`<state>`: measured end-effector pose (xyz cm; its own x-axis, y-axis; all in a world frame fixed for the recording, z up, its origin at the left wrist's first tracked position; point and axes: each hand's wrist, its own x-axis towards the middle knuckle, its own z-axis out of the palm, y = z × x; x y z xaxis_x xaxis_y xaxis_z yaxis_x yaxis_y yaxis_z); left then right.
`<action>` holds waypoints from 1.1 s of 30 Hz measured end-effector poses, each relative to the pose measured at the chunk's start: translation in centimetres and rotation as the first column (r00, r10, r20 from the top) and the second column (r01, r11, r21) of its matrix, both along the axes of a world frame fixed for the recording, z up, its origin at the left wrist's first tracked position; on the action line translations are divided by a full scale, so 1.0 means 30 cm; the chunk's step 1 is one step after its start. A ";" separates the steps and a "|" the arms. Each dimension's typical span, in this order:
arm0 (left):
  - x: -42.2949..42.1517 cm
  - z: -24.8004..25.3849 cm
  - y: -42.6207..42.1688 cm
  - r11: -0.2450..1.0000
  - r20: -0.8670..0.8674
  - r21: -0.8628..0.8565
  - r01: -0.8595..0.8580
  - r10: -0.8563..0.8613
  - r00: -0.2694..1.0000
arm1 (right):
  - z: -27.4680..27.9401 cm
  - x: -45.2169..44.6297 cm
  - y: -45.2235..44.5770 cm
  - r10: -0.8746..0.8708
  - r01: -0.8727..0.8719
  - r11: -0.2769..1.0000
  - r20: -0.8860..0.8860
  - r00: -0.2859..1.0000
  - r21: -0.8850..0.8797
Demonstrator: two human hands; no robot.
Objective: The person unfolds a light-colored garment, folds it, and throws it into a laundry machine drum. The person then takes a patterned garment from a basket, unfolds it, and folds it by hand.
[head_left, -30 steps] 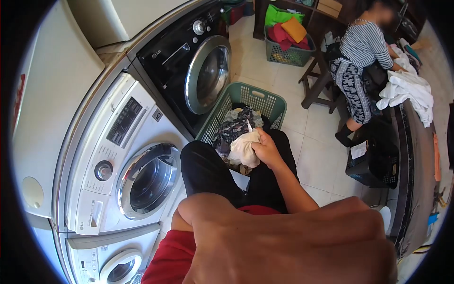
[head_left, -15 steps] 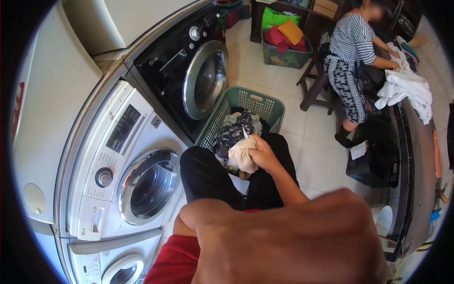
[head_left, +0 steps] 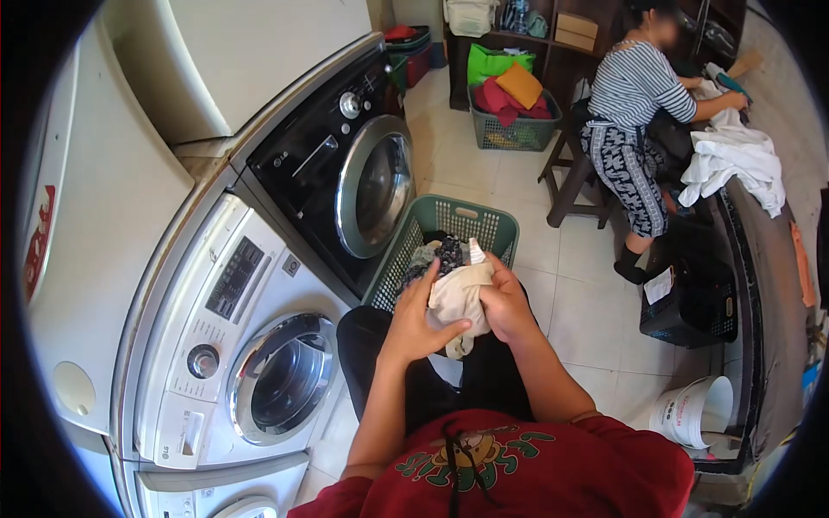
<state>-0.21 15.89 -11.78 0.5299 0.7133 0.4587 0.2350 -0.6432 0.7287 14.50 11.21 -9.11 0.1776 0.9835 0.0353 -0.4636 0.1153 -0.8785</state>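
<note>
A cream-coloured cloth garment (head_left: 460,293) with a small white tag at its top is bunched up in front of my knees. My right hand (head_left: 508,304) grips its right side, thumb pressed on the fabric. At its left edge is my left hand (head_left: 416,319), fingers stretched up and thumb spread along the lower edge of the cloth. Behind and below the garment, dark floral clothing (head_left: 451,252) lies in a green laundry basket (head_left: 492,226), partly hidden by my hands. What the garment is exactly cannot be made out.
On my left stand a white front-load washer (head_left: 220,345) and a black one (head_left: 298,181), doors closed. Another basket (head_left: 518,134) holds coloured cloths. To the right, a person (head_left: 643,95) handles white cloth (head_left: 734,160) at a table. A white bucket (head_left: 682,414) is nearby.
My left arm, raised close to the camera before, has come down, and the left hand is now at the garment. My right hand still holds it. The other person's hand has shifted.
</note>
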 end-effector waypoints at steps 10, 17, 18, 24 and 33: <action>-0.048 -0.096 0.052 0.901 0.368 -0.435 0.007 0.170 0.914 | 0.020 0.075 0.008 -0.088 0.050 0.976 0.173 0.981 0.214; -0.022 -0.072 0.071 0.902 0.476 -0.431 -0.041 0.266 0.839 | -0.156 0.086 0.035 0.141 -0.244 0.969 0.709 0.691 0.045; -0.023 -0.065 0.079 0.908 0.482 -0.419 -0.032 0.252 0.839 | -0.159 0.089 0.047 0.137 -0.188 0.982 0.710 0.691 -0.007; -0.102 -0.032 0.135 0.913 0.335 -0.390 -0.124 0.266 0.904 | -0.118 0.156 0.114 -0.285 0.287 0.958 0.185 0.941 0.016; -0.054 -0.053 0.091 0.920 -0.326 -0.337 -0.200 0.086 0.942 | -0.160 0.184 0.111 -0.267 0.269 0.961 -0.034 0.963 0.071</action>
<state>-1.82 18.63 -13.37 0.4803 0.8771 -0.0075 0.5475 -0.2930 0.7838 20.03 14.55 -13.90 0.4358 0.8946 0.0986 -0.4276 0.3022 -0.8520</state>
